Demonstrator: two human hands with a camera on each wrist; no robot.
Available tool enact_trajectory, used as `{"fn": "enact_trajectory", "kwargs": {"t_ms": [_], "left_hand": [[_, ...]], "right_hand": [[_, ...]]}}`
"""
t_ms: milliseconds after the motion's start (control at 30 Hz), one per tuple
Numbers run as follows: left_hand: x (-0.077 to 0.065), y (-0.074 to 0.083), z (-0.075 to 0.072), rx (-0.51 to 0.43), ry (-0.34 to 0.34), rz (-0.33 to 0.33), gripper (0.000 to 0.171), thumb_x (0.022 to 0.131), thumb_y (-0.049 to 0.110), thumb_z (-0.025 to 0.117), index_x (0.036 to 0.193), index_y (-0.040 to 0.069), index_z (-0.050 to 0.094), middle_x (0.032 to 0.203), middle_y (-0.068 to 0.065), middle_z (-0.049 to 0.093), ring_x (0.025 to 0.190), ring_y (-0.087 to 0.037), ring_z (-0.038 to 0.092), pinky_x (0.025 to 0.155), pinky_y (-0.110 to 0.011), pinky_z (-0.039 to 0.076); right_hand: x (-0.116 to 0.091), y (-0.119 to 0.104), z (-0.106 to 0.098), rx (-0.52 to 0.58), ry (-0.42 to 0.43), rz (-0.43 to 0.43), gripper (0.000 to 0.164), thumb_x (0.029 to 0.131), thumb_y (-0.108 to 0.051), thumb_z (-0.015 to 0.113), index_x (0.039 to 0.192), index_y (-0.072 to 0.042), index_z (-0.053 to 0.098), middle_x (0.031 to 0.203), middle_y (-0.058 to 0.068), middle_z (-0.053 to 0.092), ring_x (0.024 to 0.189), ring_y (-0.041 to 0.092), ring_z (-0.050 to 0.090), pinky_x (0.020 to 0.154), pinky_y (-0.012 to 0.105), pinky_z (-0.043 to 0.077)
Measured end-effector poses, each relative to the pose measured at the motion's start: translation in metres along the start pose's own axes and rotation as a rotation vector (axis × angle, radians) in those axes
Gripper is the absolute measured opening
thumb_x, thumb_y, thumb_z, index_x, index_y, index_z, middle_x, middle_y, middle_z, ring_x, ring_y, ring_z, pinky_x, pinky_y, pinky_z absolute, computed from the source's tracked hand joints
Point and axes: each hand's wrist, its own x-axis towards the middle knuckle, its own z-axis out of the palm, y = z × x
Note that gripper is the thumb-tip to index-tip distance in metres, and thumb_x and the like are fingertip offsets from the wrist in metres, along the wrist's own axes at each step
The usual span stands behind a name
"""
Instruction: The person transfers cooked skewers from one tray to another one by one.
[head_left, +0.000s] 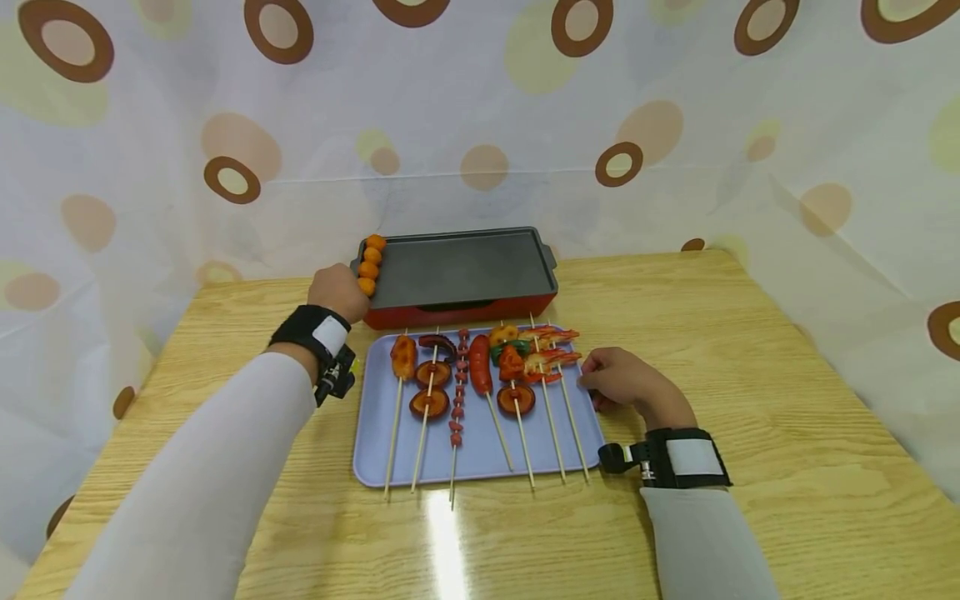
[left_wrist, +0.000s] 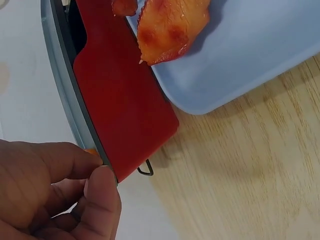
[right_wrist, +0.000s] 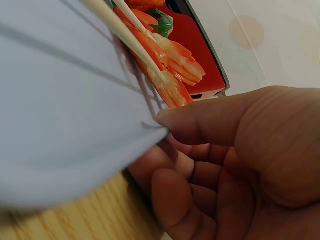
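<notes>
My left hand is at the left front corner of a red electric grill with a dark flat plate. Its thumb and forefinger pinch the near end of a skewer of orange balls, which lies along the plate's left side; the stick is hidden by the fingers. My right hand grips the right edge of a pale lilac-blue tray, thumb on top and fingers under the rim. Beside that thumb, in the right wrist view, lie shrimp skewers.
Other skewers lie side by side on the tray: a sausage, small red pieces, round brown slices and a yellow-orange piece. The wooden table meets a patterned sheet behind the grill.
</notes>
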Motion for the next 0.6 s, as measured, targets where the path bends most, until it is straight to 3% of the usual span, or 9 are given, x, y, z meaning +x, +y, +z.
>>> {"fn": "enact_trajectory", "kwargs": {"t_ms": [300,367,433,533,600], "left_hand": [[-0.01,0.002,-0.003,-0.009,-0.049,0.0,0.02,0.084,0.003,0.057,0.095,-0.012,0.064,0.083,-0.017,0.055,0.074,-0.029,0.053,0.054,-0.029,0.041],[-0.012,0.0,-0.002,-0.023,-0.035,0.023,0.017,0.083,0.002,0.056,0.09,-0.011,0.064,0.081,-0.017,0.055,0.072,-0.03,0.053,0.052,-0.029,0.038],[-0.013,-0.005,-0.001,-0.05,-0.015,0.049,0.01,0.081,0.0,0.055,0.075,-0.006,0.06,0.07,-0.012,0.051,0.063,-0.025,0.049,0.049,-0.026,0.033],[-0.015,-0.015,0.002,-0.09,0.003,0.093,0.022,0.079,-0.003,0.052,0.058,0.003,0.049,0.057,-0.004,0.04,0.05,-0.018,0.038,0.045,-0.024,0.025],[-0.018,-0.023,0.004,-0.158,0.002,0.104,0.024,0.08,-0.003,0.052,0.058,0.006,0.047,0.053,0.0,0.037,0.047,-0.013,0.034,0.044,-0.023,0.024]], "right_hand": [[0.0,0.001,0.0,-0.005,0.006,-0.001,0.008,0.096,-0.008,0.057,0.096,-0.001,0.056,0.081,0.009,0.056,0.065,0.019,0.057,0.057,0.029,0.049],[0.0,0.001,0.0,-0.003,0.007,-0.001,0.008,0.096,-0.009,0.057,0.096,-0.001,0.056,0.081,0.009,0.056,0.065,0.018,0.057,0.057,0.029,0.049],[-0.001,0.0,-0.001,-0.002,0.005,-0.003,0.009,0.096,-0.009,0.057,0.096,0.0,0.056,0.082,0.009,0.056,0.065,0.018,0.057,0.057,0.03,0.049],[0.0,-0.001,0.0,0.001,0.003,-0.008,0.009,0.096,-0.009,0.057,0.096,0.0,0.055,0.082,0.009,0.056,0.065,0.018,0.057,0.057,0.03,0.049],[0.0,-0.001,0.0,0.001,0.002,-0.008,0.009,0.096,-0.009,0.057,0.096,0.0,0.055,0.082,0.009,0.056,0.065,0.018,0.057,0.057,0.03,0.049]]}}
